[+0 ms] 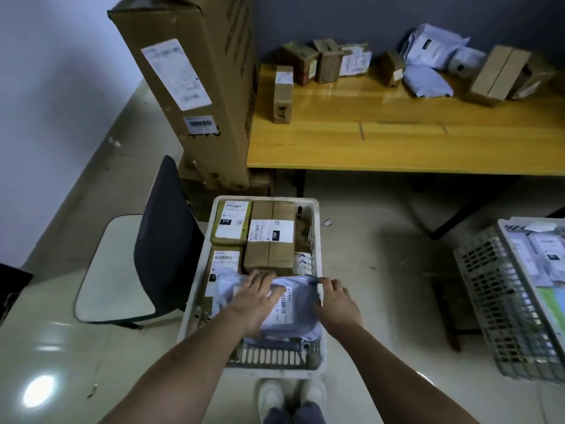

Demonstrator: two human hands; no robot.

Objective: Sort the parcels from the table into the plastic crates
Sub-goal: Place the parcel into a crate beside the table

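A white plastic crate (318, 209) stands on the floor in front of me, filled with several labelled cardboard boxes (270, 237). On top at its near end lies a pale grey poly-bag parcel (293, 316) with a barcode label. My left hand (255, 296) rests flat on the bag, fingers spread and straight. My right hand (336, 301) holds the bag's right edge, with the thumb against its side and a fingertip on its top corner. More cardboard parcels (282, 94) and grey bags (426, 81) lie on the yellow wooden table (397, 142) behind.
A second slotted crate (495, 301) with flat mailers stands at the right. A tall cardboard carton (189, 87) leans at the table's left end. A dark-backed chair (159, 240) with a pale seat sits left of the crate. My shoes (272, 396) touch the crate's near wall.
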